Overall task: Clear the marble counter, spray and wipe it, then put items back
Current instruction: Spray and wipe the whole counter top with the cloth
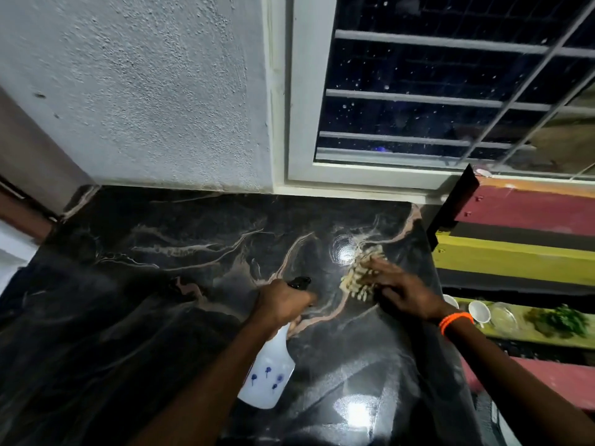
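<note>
Two of our hands are at work over the marble counter, both toward its right side. Our left hand has its fingers curled round the neck of a white spray bottle, gripping just behind the black nozzle, which points away from us toward the back edge; the bottle's body, printed with small blue flowers, hangs tilted beneath our wrist, above the counter near the middle of its front half. Our right hand lies flat with its fingers spread over a pale, nubby cloth and presses it onto the counter close to the right edge, about midway between front and back. The cloth is blurred, so we cannot tell its exact shape. An orange band circles our right wrist. Bright glare sits on the dark stone just beyond the cloth and again near the front edge. Behind the counter rises a rough white wall, and a barred window stands at the back right corner. Past the right edge, on a lower yellow bench, we see white cups, a glass dish and some green leaves.
</note>
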